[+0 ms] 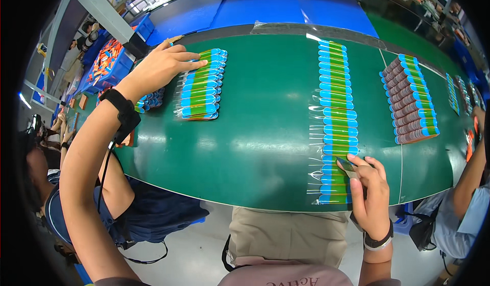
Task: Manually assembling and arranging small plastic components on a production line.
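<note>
Both hands span the green surface (255, 148): the right hand (371, 196) pinches a blade-like tool (348, 167), seemingly for steadiness, over the blue-and-green strip row (337, 112) toward the near edge; the left hand (158, 66) touches a stack (200, 100) nearer the far edge, its fingers' grip unclear.

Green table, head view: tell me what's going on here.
One person is working at the green table with both hands. The left hand rests on a stack of blue-and-green pieces. The right hand pinches a small pointed tool over the near part of a long column of similar pieces. Farther right stands another stack with brownish sides. Other people sit on either side.
</note>
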The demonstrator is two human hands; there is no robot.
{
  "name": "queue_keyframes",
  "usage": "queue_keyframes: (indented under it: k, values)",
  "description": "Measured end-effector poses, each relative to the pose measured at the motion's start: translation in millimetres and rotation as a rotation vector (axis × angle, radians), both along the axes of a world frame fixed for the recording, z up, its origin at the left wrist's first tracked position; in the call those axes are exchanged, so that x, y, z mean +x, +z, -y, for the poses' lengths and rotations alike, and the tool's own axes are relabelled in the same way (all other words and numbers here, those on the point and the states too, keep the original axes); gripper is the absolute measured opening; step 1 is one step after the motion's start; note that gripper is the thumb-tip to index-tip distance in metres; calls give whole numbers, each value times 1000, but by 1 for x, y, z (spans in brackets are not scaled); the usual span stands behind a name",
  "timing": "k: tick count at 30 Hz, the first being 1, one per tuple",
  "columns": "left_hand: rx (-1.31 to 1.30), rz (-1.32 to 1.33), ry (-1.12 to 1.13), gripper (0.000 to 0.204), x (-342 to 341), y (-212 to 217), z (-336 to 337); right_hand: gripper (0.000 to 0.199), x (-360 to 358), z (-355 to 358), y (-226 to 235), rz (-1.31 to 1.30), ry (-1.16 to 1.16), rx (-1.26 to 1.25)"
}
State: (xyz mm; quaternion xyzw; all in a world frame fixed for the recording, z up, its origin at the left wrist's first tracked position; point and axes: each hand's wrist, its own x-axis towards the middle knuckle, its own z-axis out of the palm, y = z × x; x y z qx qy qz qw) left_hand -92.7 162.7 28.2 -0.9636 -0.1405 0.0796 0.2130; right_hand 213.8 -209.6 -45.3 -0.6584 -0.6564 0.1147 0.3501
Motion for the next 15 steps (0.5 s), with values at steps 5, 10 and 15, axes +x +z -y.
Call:
queue_keyframes:
  k: [5,10,15]
  values:
    - [47,-38,48,70,0,6,12,13,2,0,-1,-35,-4,10]
    - [-110,581,76,39,29,21,46,13,2,0,1,6,22,39]
    - [-553,489,291,18,31,-13,97,13,9,0,-2,-115,107,18]
